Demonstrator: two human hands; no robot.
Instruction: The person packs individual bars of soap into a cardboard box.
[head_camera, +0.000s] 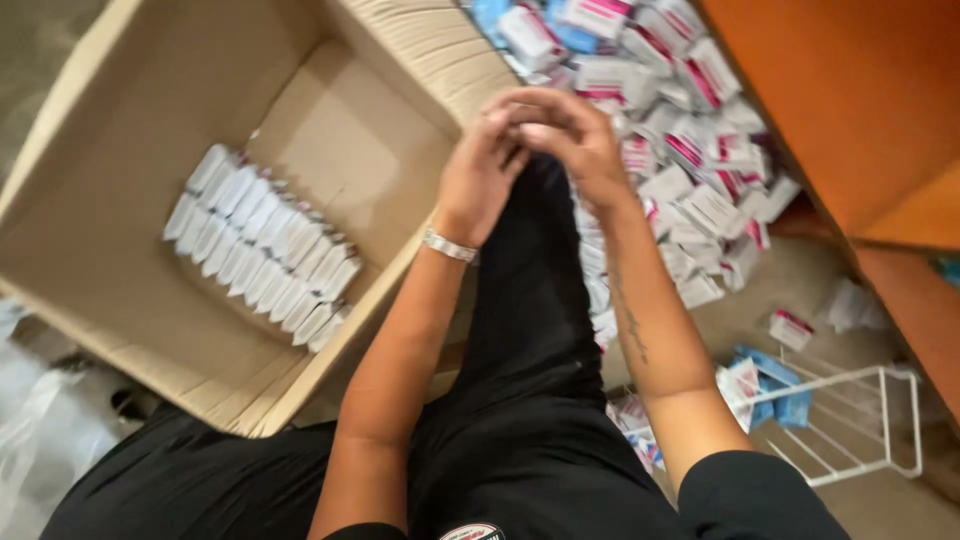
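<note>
My left hand (480, 170) and my right hand (575, 135) meet above my black-trousered leg, fingers pressed together at the tips. Nothing can be made out between them; the frame is blurred there. A silver bracelet (449, 246) circles my left wrist. To the left lies a large open cardboard box (120, 130) with a neat double row of small white cartons (262, 245) packed on its bottom. Behind and to the right of my hands, a loose heap of small white and pink cartons (690, 130) covers the floor.
An orange wooden piece of furniture (860, 110) stands at the right. A white wire rack (860, 420) lies on the floor lower right, beside blue packets (775, 385). Clear plastic wrap (30, 420) lies lower left.
</note>
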